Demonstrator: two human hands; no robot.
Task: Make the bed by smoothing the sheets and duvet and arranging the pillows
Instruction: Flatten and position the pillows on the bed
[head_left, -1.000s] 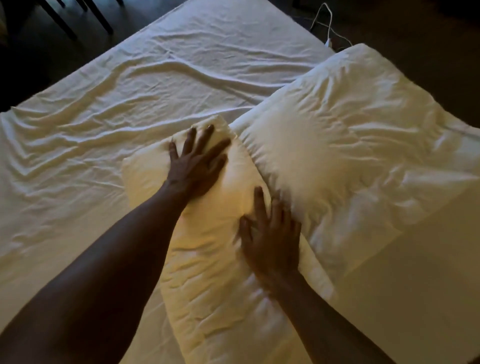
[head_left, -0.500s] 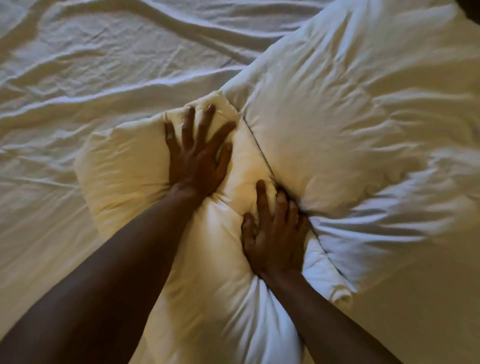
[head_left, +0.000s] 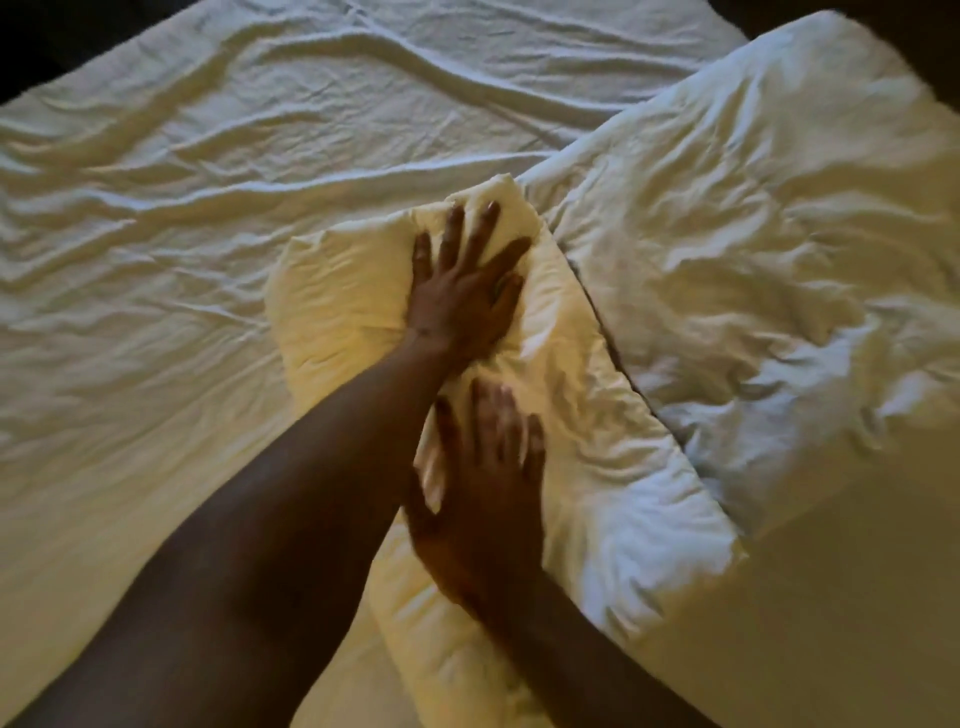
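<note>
- The lower end of the near pillow was cut off by the bottom edge of the view and partly covered by both forearms; the right side of the far pillow ran out of the frame.
- The right hand was blurred, so its finger outlines were hard to make out; the room beyond the bed was too dark to read.
- Count: two pillows, one wrinkled sheet, two hands.
- The two pillows lay side by side on the bed, long edges touching, at the sheet's right.
- The left hand lay palm down on the near pillow's upper end, grip spread, fingers straight and fanned, denting the fabric.
- The right hand lay flat on the same pillow just below the left hand, grip spread, fingers extended and close together, holding nothing.
- Both arms were extended forward, forearms converging toward the pillow.
</note>
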